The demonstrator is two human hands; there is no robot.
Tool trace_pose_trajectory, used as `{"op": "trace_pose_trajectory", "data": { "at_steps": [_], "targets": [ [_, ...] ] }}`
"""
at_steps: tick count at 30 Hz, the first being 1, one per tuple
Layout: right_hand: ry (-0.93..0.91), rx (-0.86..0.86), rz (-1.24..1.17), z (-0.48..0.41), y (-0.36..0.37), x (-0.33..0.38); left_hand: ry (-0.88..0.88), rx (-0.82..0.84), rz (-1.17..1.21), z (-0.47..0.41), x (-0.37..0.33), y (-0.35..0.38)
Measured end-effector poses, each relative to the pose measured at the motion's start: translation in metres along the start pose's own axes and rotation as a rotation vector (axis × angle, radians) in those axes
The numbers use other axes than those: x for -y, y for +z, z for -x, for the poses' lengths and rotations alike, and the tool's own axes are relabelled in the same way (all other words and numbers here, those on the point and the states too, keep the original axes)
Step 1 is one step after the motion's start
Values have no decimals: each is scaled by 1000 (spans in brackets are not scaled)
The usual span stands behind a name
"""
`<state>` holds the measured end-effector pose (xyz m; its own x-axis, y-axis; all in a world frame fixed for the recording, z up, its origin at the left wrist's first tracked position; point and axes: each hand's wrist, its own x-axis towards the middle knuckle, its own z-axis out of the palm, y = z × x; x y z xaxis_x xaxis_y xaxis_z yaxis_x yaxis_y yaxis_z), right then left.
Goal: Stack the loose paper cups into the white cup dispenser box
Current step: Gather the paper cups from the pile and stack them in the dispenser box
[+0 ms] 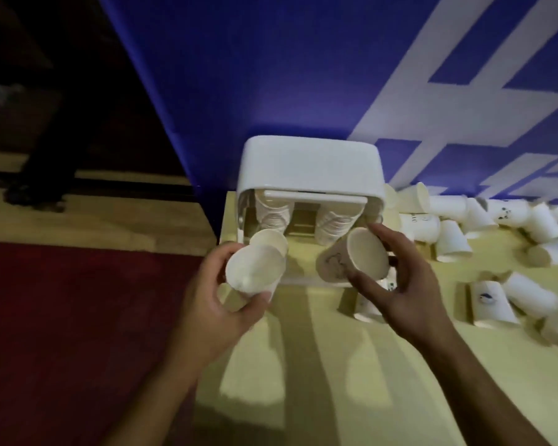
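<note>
The white cup dispenser box (pixel 310 165) stands at the back of the yellow table, its open front facing me. Inside it two stacks of paper cups (pixel 273 217) hang side by side. My left hand (pixel 219 304) grips a white paper cup (pixel 255 272), mouth toward me, just below the left stack; a second cup (pixel 269 241) sits right behind it. My right hand (pixel 397 278) holds another paper cup (pixel 351 259), tilted with its mouth up and to the right, under the right stack. Further cups lie partly hidden beneath both hands.
Several loose paper cups (pixel 484 226) lie tumbled across the table's right side, some with small printed marks. A blue wall with white stripes (pixel 303 75) rises behind the box. The table's left edge (pixel 221 220) drops to a wooden floor and a red carpet (pixel 78 317).
</note>
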<state>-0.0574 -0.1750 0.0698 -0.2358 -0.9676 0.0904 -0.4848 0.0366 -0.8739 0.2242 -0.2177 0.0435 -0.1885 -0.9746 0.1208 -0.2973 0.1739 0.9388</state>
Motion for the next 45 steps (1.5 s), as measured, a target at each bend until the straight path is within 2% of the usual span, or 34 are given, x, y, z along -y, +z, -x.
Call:
{"op": "trace_pose_trajectory", "data": {
  "at_steps": [9,26,32,35,38,42,45],
  "targets": [
    [-114,-23,98,-30,86,21,-81,-61,-130,-10,26,-33],
    [-109,94,306,-44,148,-18,-104,-82,-71,-24,33,-43],
    [-34,105,243,-45,153,-24,-56,-50,-25,-33,26,-33],
    [-58,133,224,-40,148,-22,-42,-45,-14,-37,22,-28],
    [-94,92,205,-32,134,-19,-33,-44,-3,-38,19,-23],
    [41,42,-47,-28,113,4,-18,-14,-25,-45,11,-14],
    [41,87,-134,-30,105,24,-11,39,-46,-53,5,-4]
  ]
}}
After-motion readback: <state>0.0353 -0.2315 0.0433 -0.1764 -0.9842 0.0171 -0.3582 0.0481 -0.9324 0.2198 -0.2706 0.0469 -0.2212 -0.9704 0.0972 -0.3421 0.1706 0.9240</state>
